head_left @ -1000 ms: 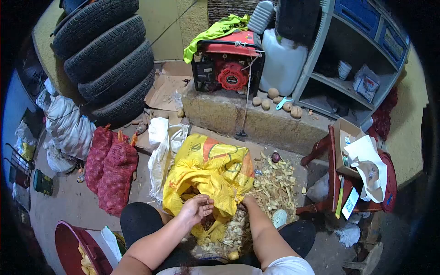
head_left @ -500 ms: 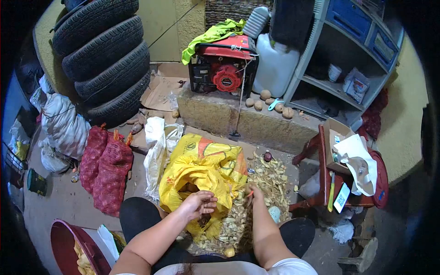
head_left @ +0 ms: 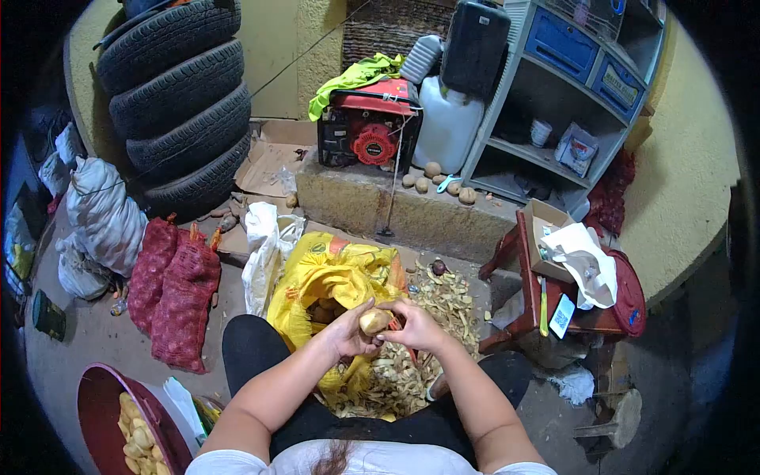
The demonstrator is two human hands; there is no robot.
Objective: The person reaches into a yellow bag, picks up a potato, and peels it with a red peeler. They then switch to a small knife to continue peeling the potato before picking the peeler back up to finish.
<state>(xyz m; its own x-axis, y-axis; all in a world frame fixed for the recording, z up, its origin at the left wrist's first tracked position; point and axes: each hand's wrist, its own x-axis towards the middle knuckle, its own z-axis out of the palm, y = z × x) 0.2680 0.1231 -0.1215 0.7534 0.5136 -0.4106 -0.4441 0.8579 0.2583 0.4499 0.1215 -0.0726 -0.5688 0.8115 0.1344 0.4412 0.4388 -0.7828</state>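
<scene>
A potato (head_left: 374, 321), partly peeled and pale, is held between both hands in front of the open yellow sack (head_left: 293, 305). My left hand (head_left: 348, 332) is wrapped round its left side. The fingers of my right hand (head_left: 412, 326) close on its right side, and a small orange-red tool (head_left: 413, 355) shows just below that hand. More potatoes (head_left: 323, 310) lie inside the sack. Peelings (head_left: 443, 305) are spread over the floor beside and below the sack.
Red net sacks (head_left: 186, 301) and a dark red tub (head_left: 99, 404) of peeled potatoes stand at the left. A red generator (head_left: 374, 131) sits on the concrete ledge (head_left: 340, 202) ahead. A wooden stool (head_left: 514, 245) holding a box stands right, and tires (head_left: 186, 119) are stacked back left.
My hands have come together on a potato that was not visible before. The right hand has moved up and left from the peelings. The head view has shifted, so the background sits further left.
</scene>
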